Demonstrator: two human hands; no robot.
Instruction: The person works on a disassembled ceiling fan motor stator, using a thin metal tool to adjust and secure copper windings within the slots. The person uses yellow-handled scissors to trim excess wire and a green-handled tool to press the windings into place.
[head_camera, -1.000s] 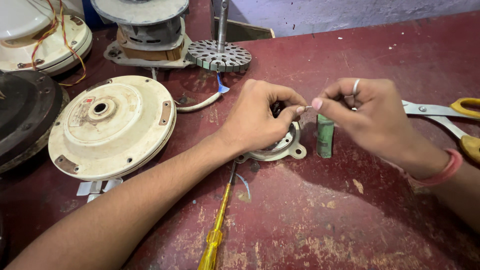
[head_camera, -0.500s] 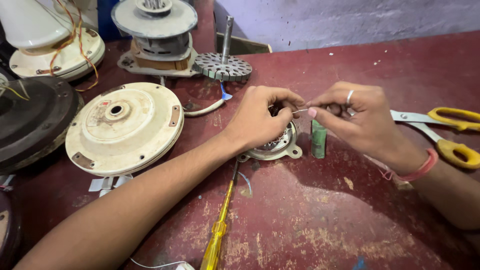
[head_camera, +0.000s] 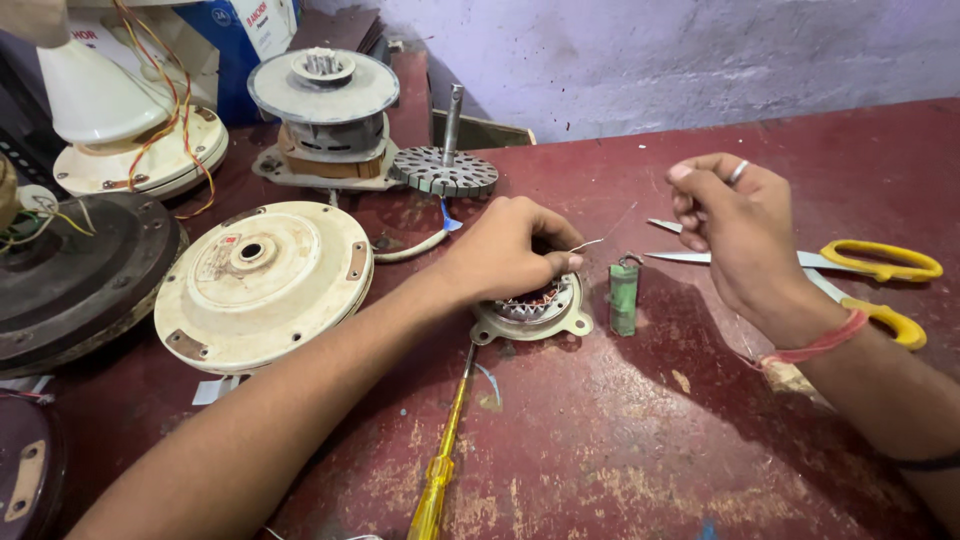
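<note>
Head view: left hand (head_camera: 505, 255) rests curled over a small motor stator (head_camera: 533, 308) near the picture's centre, its fingertips pinched on a thin pale wire (head_camera: 588, 243) that sticks out toward 2 o'clock from the thumb. The stator, with copper windings in a pale metal frame, lies flat on the dark red table (head_camera: 620, 440), partly hidden under the hand.

Right hand (head_camera: 735, 230) hovers at 3 o'clock from the stator, lifted off the table, fingers drawn together in a loose pinch with a ring on one finger; whether it grips anything I cannot tell. A red band circles its wrist.

Between the two hands, just beside the stator at its 3 o'clock, a small green cylinder (head_camera: 624, 295) stands upright. Yellow-handled scissors (head_camera: 880, 270) lie behind the right hand, blades pointing toward 9 o'clock. A yellow-handled screwdriver (head_camera: 440, 470) lies at 6 o'clock from the stator, its tip touching or nearly touching the frame.

At 9 o'clock, well apart, lies a cream round fan housing (head_camera: 262, 285). At 11 o'clock a slotted rotor disc with shaft (head_camera: 445, 168) stands near a grey motor assembly (head_camera: 325, 110). A dark round housing (head_camera: 70, 280) sits at the far left edge.
</note>
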